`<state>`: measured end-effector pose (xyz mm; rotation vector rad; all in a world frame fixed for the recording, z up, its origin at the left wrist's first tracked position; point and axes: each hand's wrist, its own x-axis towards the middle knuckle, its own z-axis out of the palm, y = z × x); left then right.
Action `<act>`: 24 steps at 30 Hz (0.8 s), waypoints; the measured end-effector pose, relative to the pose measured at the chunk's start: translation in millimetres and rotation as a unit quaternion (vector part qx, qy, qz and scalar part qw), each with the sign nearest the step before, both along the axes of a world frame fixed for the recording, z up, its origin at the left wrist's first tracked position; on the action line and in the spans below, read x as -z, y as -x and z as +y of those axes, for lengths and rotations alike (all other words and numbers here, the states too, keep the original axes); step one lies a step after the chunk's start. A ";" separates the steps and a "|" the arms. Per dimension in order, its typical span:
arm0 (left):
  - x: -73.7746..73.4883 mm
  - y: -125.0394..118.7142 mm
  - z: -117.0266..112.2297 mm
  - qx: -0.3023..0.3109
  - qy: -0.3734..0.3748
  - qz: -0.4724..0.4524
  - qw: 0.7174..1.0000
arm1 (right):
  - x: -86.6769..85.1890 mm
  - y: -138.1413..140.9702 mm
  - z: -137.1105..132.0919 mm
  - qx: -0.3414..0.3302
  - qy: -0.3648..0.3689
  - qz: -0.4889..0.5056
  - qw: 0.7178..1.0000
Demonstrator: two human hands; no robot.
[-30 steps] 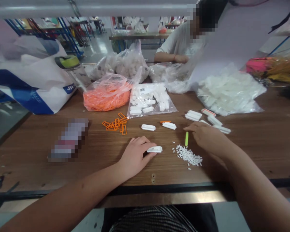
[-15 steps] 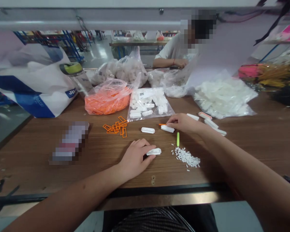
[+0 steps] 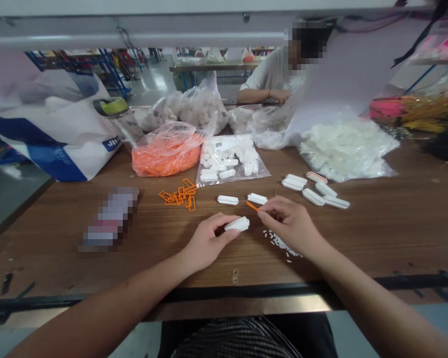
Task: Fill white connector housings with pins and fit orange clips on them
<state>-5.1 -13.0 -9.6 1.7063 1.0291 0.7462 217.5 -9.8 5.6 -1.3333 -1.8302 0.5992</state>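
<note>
My left hand (image 3: 208,239) is closed on a small white plastic housing (image 3: 237,224), lifted a little off the wooden table (image 3: 395,233). My right hand (image 3: 288,223) pinches a thin orange clip (image 3: 251,205) just right of the housing, its tip pointing towards it. A heap of tiny white pins (image 3: 281,243) lies under my right hand. Two more white housings (image 3: 228,200) lie just beyond my hands.
Loose orange clips (image 3: 180,193) lie at centre left. Bags of orange clips (image 3: 167,151) and white housings (image 3: 229,159) stand behind. Several white housings (image 3: 313,191) lie at right. A blurred object (image 3: 110,217) sits at left. Another person (image 3: 276,74) sits across the table.
My right hand took the orange clip from beside the far housing and drew back towards my left hand. My left hand lifted its white housing off the table.
</note>
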 end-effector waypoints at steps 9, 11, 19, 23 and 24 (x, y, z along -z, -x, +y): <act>-7.6 -5.0 -2.0 -0.050 0.360 -0.289 0.886 | 2.2 14.7 -12.0 0.036 -0.082 -0.011 0.996; -7.4 -7.1 -2.9 -0.040 0.344 -0.321 0.881 | -0.2 18.3 -16.9 0.036 -0.113 -0.037 0.992; -2.7 -12.3 -6.3 -0.008 0.312 -0.296 0.903 | 2.6 32.2 -30.9 0.017 -0.210 -0.169 0.963; 0.1 -12.6 -6.6 -0.009 0.299 -0.292 0.909 | 2.4 35.2 -33.3 -0.013 -0.225 -0.191 0.955; 0.3 -12.5 -6.6 -0.011 0.299 -0.292 0.908 | 2.0 35.5 -33.6 -0.018 -0.225 -0.189 0.956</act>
